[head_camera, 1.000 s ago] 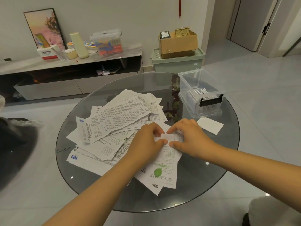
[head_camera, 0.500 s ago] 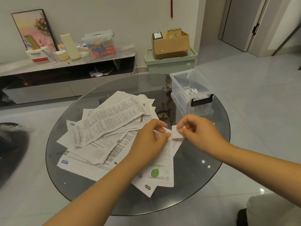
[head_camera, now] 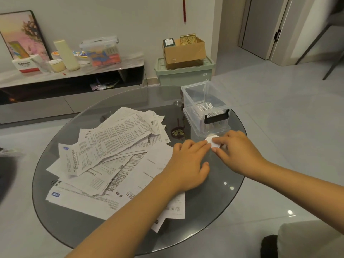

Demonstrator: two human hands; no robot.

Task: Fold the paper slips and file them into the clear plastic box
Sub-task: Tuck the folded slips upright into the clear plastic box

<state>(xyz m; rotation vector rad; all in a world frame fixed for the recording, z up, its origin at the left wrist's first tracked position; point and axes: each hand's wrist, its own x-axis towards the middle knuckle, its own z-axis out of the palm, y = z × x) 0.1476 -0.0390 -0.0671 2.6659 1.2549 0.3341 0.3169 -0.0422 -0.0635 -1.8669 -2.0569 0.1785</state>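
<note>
Loose printed sheets (head_camera: 115,151) lay heaped across the left of the round glass table (head_camera: 214,211), and the clear box (head_camera: 205,108), open and partly filled with folded slips, stood at its far right. The right hand (head_camera: 236,151) pinched a small folded slip (head_camera: 214,143) just before the box; the left hand (head_camera: 188,164) touched it with straight fingers. Half a second earlier both hands had held it over the heap.
</note>
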